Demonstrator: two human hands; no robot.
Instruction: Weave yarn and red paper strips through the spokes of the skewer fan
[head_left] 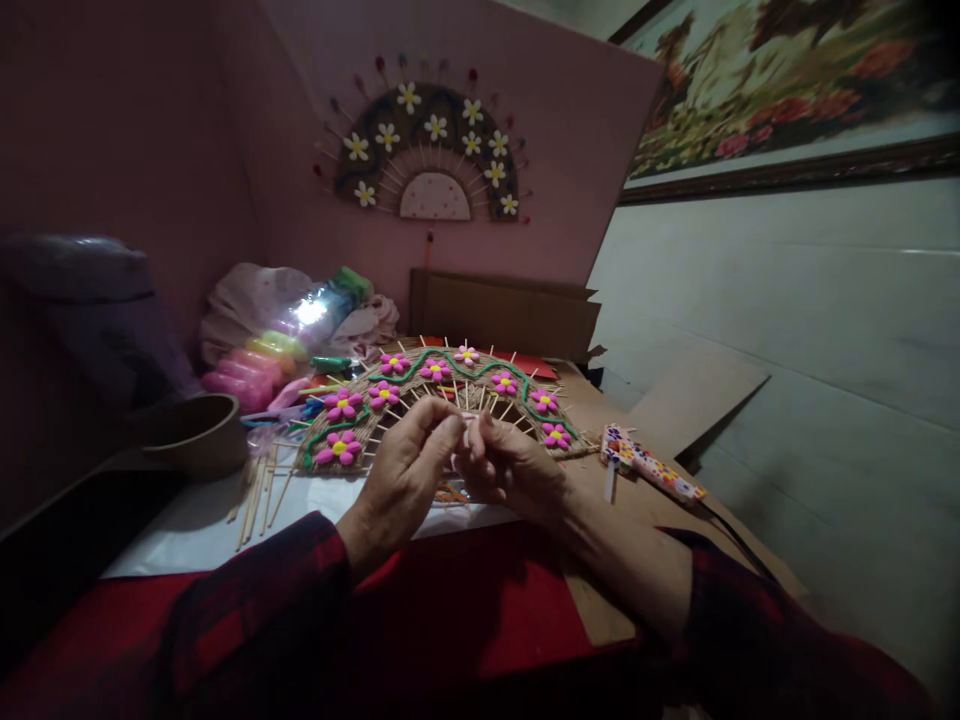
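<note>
My left hand (401, 478) and my right hand (521, 470) meet in front of me with their fingertips pinched together. A small pale bit shows between the fingers, too small and covered to name. Just behind them lies a half-round fan-shaped craft piece (411, 384) wrapped in brown twine. It bears several pink flowers (340, 447) with yellow centres, a wavy green strand (409, 375) and thin wooden sticks along its inner and outer edges. My hands hide part of its middle.
Loose wooden sticks (259, 495) and a brown bowl (196, 430) stand left, with bags of coloured clay (262, 360) behind. A flower-patterned glue gun (652, 468) with a cord lies right. Cardboard (502, 315) leans behind; a similar white-flowered fan (436, 128) hangs on a pink board.
</note>
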